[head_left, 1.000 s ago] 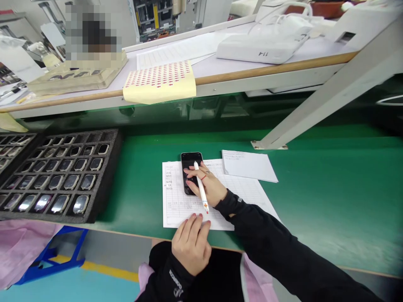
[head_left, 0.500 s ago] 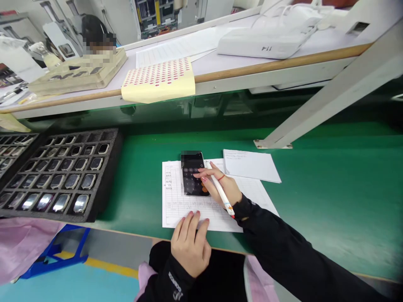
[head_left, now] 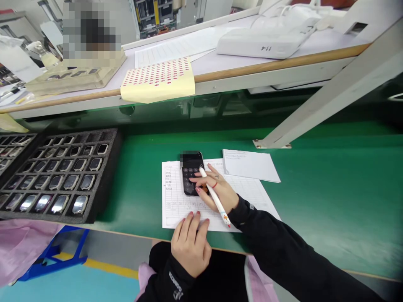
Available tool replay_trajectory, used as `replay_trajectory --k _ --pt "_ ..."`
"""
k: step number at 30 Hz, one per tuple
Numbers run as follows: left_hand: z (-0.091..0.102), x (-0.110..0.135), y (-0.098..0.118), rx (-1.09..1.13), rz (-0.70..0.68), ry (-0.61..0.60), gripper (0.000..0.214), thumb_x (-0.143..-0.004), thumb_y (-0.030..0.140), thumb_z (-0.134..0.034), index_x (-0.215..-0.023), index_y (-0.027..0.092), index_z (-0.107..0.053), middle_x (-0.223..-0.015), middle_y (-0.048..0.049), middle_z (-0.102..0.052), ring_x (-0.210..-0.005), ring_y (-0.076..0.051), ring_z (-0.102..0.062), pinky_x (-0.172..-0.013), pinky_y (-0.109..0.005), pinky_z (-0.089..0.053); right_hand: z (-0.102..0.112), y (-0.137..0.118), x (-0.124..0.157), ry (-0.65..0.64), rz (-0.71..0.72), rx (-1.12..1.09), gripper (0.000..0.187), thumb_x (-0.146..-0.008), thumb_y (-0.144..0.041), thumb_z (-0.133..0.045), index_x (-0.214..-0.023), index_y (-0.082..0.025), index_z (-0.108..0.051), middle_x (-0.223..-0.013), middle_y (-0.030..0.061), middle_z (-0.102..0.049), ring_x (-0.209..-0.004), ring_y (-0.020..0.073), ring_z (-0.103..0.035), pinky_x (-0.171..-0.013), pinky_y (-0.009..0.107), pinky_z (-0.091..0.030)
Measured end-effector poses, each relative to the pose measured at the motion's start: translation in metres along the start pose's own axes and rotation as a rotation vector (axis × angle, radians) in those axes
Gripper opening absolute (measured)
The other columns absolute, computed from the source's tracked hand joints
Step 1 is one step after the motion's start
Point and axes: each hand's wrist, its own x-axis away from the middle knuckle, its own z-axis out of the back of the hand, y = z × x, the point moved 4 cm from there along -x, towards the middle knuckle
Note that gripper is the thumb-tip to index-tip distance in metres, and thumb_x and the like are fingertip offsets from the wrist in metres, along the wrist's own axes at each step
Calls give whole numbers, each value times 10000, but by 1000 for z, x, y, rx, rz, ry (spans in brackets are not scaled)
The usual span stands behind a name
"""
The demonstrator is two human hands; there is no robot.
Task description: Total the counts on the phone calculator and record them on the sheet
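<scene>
My right hand (head_left: 218,191) holds a white pen (head_left: 217,199) between its fingers, the red-tipped end pointing down toward me. Its index finger reaches over the keypad of a black smartphone (head_left: 191,178), which displays a calculator. Under the phone lies a printed form (head_left: 176,216) with a table and some handwriting. My left hand (head_left: 191,245) rests flat at the sheet's near edge, fingers stretched out and holding nothing. A small stack of white paper (head_left: 252,165) with faint writing overlaps the form's upper right corner.
To the left, a dark foam tray (head_left: 107,180) holds rows of square watch-like parts. A slanted metal post (head_left: 317,100) is bolted to the green bench (head_left: 330,201). Above runs a shelf with a yellow arrow-sticker sheet (head_left: 159,79) and a white power strip (head_left: 252,44). A person sits beyond it.
My right hand has shifted slightly left and down over the phone's keypad, the pen moving with it. My left hand stays in place. The person beyond the shelf has moved a little.
</scene>
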Motion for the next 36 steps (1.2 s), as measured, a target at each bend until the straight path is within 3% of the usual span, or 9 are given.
replay_trajectory --k 4,9,15,24,31,36 --pt "-1 1 0 4 1 -4 409 -830 155 -420 -1183 157 -625 -1268 -66 -610 -1220 -226 -524 -975 -346 -421 13 14 0 192 -147 101 49 -835 -198 -503 -849 -232 -535 -929 45 -746 -958 249 -671 -1038 579 -387" --pt "-1 1 0 0 -10 8 416 -818 150 -430 -1185 153 -626 -1259 -74 -616 -1208 -229 -534 -958 -345 -433 11 24 1 148 -181 145 60 -865 -234 -483 -825 -229 -527 -906 46 -749 -922 259 -683 -1017 591 -406" --pt "-1 1 0 -3 -7 13 420 -815 150 -434 -1188 162 -625 -1256 -65 -619 -1206 -227 -536 -965 -346 -430 16 15 2 238 -128 132 56 -851 -183 -507 -869 -221 -545 -883 47 -742 -921 230 -684 -1059 557 -385" --pt "-2 2 0 -9 3 17 414 -831 169 -425 -1194 164 -625 -1246 -62 -626 -1196 -218 -542 -973 -339 -419 -9 -17 -1 -47 117 -44 122 -810 -176 -542 -915 -237 -525 -964 31 -737 -999 223 -648 -1067 573 -359" --pt "-2 3 1 3 -4 18 409 -840 165 -418 -1194 158 -624 -1267 -60 -612 -1229 -218 -514 -990 -340 -401 6 -10 7 43 58 -34 113 -795 -139 -540 -858 -232 -523 -898 36 -742 -968 220 -659 -1049 535 -385" --pt "-1 2 0 -2 0 22 411 -836 162 -418 -1190 161 -628 -1251 -59 -623 -1216 -219 -525 -985 -336 -402 8 -12 15 1 81 -38 121 -790 -142 -535 -865 -235 -519 -921 29 -742 -985 226 -653 -1045 540 -383"
